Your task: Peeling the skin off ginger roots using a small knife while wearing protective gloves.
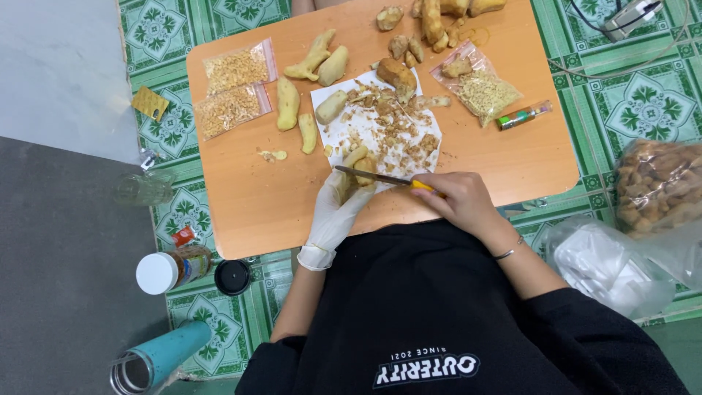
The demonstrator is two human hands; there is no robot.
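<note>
Here, just below the middle of the frame, a piece of ginger root (360, 167) sits in the gloved left hand (335, 212), whose grip is curled around it. The right hand (461, 199) comes in from the right, its grip pressed around the yellow handle of a knife (380, 178); the blade lies flat across the root, touching it. Both are held over the lower edge of a white sheet of paper (344, 135) strewn with brown peelings.

Around the sheet lie peeled pale roots (287, 104) to the left and unpeeled brown pieces (397, 73) toward the top centre. Two clear zip bags of chopped bits (232, 91) rest at the upper left of the orange table (248, 197), and a third such bag (482, 91) lies to the upper right, with a small lighter (523, 115) just beside it.

Off the table, on the green patterned floor (643, 95), a large plastic bag of roots (658, 183) stands at the right edge. At lower left are a bottle with a white cap (172, 269), a black lid (232, 277) and a teal flask (157, 360).
</note>
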